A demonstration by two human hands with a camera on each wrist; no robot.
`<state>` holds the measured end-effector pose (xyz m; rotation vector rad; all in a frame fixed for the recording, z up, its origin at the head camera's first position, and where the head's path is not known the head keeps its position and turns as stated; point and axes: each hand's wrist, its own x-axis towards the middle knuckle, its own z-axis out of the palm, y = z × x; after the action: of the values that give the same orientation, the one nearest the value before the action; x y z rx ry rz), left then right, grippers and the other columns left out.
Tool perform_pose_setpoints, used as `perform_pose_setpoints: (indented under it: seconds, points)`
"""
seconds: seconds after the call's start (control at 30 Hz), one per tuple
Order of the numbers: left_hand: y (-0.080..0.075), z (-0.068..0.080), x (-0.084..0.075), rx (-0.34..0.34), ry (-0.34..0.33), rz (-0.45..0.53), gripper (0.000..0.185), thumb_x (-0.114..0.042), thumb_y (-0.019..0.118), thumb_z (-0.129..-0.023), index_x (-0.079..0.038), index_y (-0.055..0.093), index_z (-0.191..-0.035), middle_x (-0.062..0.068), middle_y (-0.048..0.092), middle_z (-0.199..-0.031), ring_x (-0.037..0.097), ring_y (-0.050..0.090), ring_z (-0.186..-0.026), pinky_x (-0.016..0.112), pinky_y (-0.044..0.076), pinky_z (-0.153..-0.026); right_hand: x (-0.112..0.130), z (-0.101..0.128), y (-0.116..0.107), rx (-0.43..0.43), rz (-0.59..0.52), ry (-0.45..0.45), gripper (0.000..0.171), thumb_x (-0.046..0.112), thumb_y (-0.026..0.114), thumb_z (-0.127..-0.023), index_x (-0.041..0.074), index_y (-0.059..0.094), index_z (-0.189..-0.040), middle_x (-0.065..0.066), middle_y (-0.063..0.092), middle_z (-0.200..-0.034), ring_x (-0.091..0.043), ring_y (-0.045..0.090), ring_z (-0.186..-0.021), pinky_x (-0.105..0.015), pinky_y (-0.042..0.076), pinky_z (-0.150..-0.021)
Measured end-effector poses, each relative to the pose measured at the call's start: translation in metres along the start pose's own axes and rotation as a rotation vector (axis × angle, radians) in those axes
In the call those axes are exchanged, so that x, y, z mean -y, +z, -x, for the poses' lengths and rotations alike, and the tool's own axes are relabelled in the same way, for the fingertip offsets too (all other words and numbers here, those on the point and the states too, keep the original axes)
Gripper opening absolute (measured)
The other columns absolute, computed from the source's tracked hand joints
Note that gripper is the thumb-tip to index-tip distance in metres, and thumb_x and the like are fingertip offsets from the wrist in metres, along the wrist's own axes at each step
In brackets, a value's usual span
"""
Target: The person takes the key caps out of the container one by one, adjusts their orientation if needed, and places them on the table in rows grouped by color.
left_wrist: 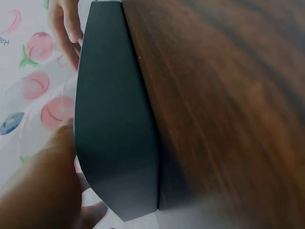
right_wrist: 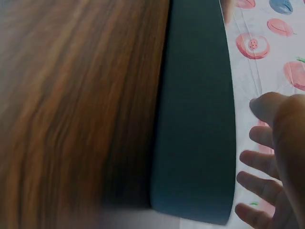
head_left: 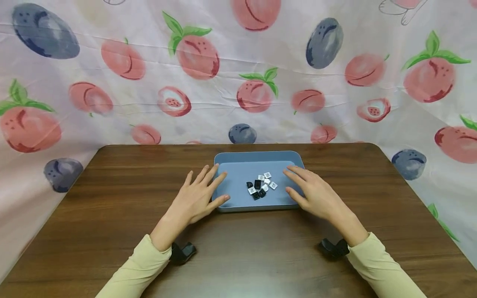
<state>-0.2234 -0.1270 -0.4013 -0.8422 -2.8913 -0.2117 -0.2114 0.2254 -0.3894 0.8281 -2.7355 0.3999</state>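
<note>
A shallow blue tray [head_left: 238,198] lies on the table with several small black and white square pieces, which look like keycaps, clustered in it. Among them are a white piece with a printed mark [head_left: 273,186] and a black piece [head_left: 257,184]. My left hand [head_left: 195,196] is spread at the tray's left end, its fingers straight and holding nothing. At the right end my right hand [head_left: 314,192] reaches over the rim with loosely extended fingers, also holding nothing. Both wrist views show the tray's dark outer wall [left_wrist: 114,109] beside the hands; whether either hand touches it I cannot tell.
The brown wooden table [head_left: 112,198] extends around the tray. Behind it hangs a white cloth [head_left: 283,124] printed with fruit. Black wrist straps [head_left: 182,253] sit below both hands, near the pale yellow sleeves [head_left: 138,265].
</note>
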Motion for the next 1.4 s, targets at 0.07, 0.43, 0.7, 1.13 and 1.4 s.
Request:
perform_pose_setpoints:
  seconds: [0.07,0.43,0.7,1.13,1.4]
  points:
    - [0.003,0.002,-0.001,0.035,-0.012,0.02,0.07,-0.058,0.048,-0.102,-0.02,0.037,-0.16,0.011,0.025,-0.169,0.038,0.027,-0.154,0.07,0.024,-0.116,0.002,-0.002,0.007,-0.029,-0.062,0.0,0.05,0.028,0.069,-0.098,0.006,0.06,-0.142,-0.014,0.06,-0.144,-0.035,0.057,-0.132,-0.056,0.046,-0.107]
    - [0.003,-0.001,0.0,0.151,-0.065,0.126,0.063,-0.053,0.038,-0.108,-0.019,0.034,-0.161,0.007,0.01,-0.172,0.041,0.016,-0.156,0.072,0.02,-0.116,0.004,-0.02,0.041,-0.152,-0.324,-0.042,0.026,0.01,0.077,-0.09,0.007,0.076,-0.116,-0.003,0.075,-0.107,-0.014,0.071,-0.088,-0.033,0.057,-0.071]
    - [0.01,0.002,0.009,0.143,-0.039,0.18,0.063,-0.051,0.042,-0.107,-0.021,0.033,-0.162,0.005,0.01,-0.173,0.044,0.019,-0.155,0.074,0.02,-0.115,0.008,-0.022,0.042,0.001,-0.265,0.084,0.029,0.017,0.076,-0.091,0.008,0.077,-0.119,-0.003,0.074,-0.116,-0.016,0.07,-0.094,-0.034,0.056,-0.079]
    - [0.008,-0.006,0.014,0.116,-0.048,0.206,0.061,-0.049,0.041,-0.108,-0.021,0.032,-0.162,0.004,0.008,-0.173,0.044,0.021,-0.154,0.073,0.021,-0.115,0.007,-0.034,0.039,-0.044,-0.225,0.049,0.018,0.008,0.083,-0.084,0.007,0.082,-0.102,-0.003,0.079,-0.096,-0.017,0.073,-0.082,-0.035,0.059,-0.072]
    - [0.012,-0.005,0.014,0.162,-0.063,0.271,0.063,-0.051,0.039,-0.108,-0.022,0.029,-0.163,0.002,0.004,-0.173,0.042,0.018,-0.155,0.073,0.02,-0.116,0.005,-0.029,0.043,-0.069,-0.325,0.088,0.013,0.011,0.085,-0.083,0.012,0.081,-0.096,0.001,0.076,-0.094,-0.009,0.071,-0.073,-0.026,0.058,-0.068]
